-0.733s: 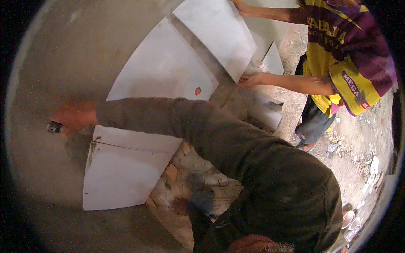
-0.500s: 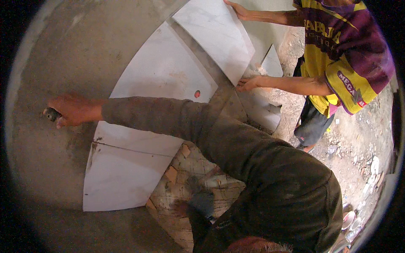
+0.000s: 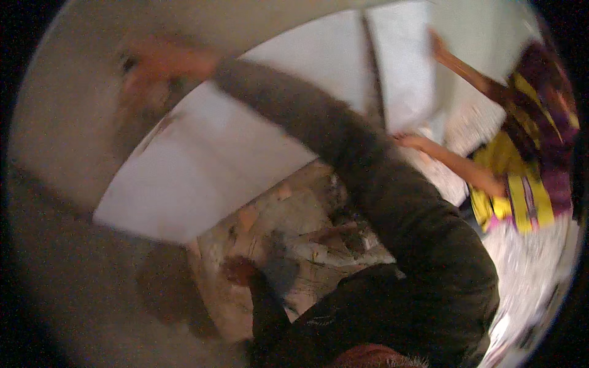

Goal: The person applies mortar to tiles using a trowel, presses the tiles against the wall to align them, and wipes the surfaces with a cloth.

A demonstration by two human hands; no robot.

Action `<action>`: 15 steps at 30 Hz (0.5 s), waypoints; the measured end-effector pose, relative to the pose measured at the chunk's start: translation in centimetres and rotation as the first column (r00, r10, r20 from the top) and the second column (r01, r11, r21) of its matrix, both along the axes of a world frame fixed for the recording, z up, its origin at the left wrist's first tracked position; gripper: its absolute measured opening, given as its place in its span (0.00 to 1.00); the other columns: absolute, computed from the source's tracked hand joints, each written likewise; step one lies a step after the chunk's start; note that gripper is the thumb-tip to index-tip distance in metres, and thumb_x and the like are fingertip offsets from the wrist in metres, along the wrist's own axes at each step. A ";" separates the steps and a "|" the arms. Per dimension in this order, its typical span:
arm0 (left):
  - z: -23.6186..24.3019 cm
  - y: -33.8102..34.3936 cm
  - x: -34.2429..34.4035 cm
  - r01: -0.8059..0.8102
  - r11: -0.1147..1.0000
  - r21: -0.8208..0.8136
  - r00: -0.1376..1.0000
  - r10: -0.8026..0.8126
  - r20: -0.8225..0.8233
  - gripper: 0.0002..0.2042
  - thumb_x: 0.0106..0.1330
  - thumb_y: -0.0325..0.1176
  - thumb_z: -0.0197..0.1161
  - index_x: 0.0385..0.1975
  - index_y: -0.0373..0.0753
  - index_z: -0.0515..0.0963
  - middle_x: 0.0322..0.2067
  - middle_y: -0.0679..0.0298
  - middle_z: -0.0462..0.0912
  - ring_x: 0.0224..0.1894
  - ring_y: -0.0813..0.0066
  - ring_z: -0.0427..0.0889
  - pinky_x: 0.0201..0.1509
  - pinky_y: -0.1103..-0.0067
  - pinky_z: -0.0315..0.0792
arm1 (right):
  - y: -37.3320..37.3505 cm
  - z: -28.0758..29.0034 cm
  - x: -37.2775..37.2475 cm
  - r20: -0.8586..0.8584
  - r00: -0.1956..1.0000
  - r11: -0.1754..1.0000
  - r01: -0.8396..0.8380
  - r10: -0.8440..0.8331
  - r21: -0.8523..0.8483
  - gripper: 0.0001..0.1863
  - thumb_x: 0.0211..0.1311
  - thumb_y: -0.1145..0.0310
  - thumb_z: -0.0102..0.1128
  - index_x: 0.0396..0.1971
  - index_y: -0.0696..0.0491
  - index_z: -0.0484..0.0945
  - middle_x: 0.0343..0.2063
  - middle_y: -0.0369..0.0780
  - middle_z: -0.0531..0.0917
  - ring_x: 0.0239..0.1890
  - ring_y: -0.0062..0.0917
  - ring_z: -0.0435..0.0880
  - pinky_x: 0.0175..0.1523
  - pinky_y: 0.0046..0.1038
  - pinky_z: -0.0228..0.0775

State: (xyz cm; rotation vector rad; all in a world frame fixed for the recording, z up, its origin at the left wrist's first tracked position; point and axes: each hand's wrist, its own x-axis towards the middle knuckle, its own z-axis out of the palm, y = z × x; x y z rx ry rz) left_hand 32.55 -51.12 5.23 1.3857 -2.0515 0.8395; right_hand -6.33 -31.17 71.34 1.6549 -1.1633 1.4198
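My right hand [image 3: 156, 60] is blurred, stretched to the upper left over grey plaster [image 3: 67, 141], closed round a small dark tool [image 3: 129, 62]. My dark-sleeved arm crosses white, faintly veined panels [image 3: 178, 165] with a curved outer edge, partly hiding them. Low in the middle, my left hand [image 3: 240, 270] is dim and smeared beside a grey-blue patch [image 3: 279, 264] on rough, cracked, rubble-strewn surfacing; its fingers cannot be made out.
At the right, a co-worker [image 3: 540, 159] in a yellow and purple shirt has both hands on another white panel [image 3: 399, 67], separated from its neighbour by a dark gap. Pale debris-covered ground [image 3: 531, 276] runs along the right side.
The view has swung, so panels and co-worker appear farther right, blurred. My right hand with the tool now appears higher in the picture and farther right.
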 end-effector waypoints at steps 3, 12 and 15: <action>5.4 6.3 -10.1 0.034 0.906 0.422 0.999 -0.015 -0.048 0.31 0.76 0.53 0.51 0.71 0.39 0.66 0.72 0.50 0.66 0.74 0.51 0.63 0.74 0.49 0.58 | 1.4 0.5 -4.8 -0.152 0.985 0.996 0.087 -0.081 0.032 0.31 0.66 0.62 0.65 0.66 0.56 0.69 0.57 0.51 0.78 0.60 0.44 0.77 0.65 0.42 0.67; 6.2 4.8 -6.2 0.071 0.920 0.385 0.988 -0.012 -0.154 0.30 0.76 0.53 0.50 0.74 0.46 0.63 0.77 0.45 0.53 0.77 0.40 0.54 0.76 0.45 0.52 | -2.1 3.0 0.1 -0.076 0.991 0.970 0.125 -0.112 0.207 0.36 0.65 0.60 0.66 0.69 0.57 0.64 0.58 0.52 0.77 0.61 0.44 0.77 0.67 0.38 0.65; 4.8 4.2 -4.9 0.043 0.949 0.314 0.985 0.012 -0.172 0.30 0.76 0.53 0.50 0.74 0.46 0.63 0.76 0.45 0.54 0.77 0.41 0.55 0.75 0.44 0.53 | -4.7 2.5 0.2 -0.144 0.986 0.971 0.115 -0.085 0.208 0.37 0.65 0.60 0.66 0.69 0.58 0.64 0.56 0.51 0.79 0.59 0.45 0.78 0.66 0.39 0.67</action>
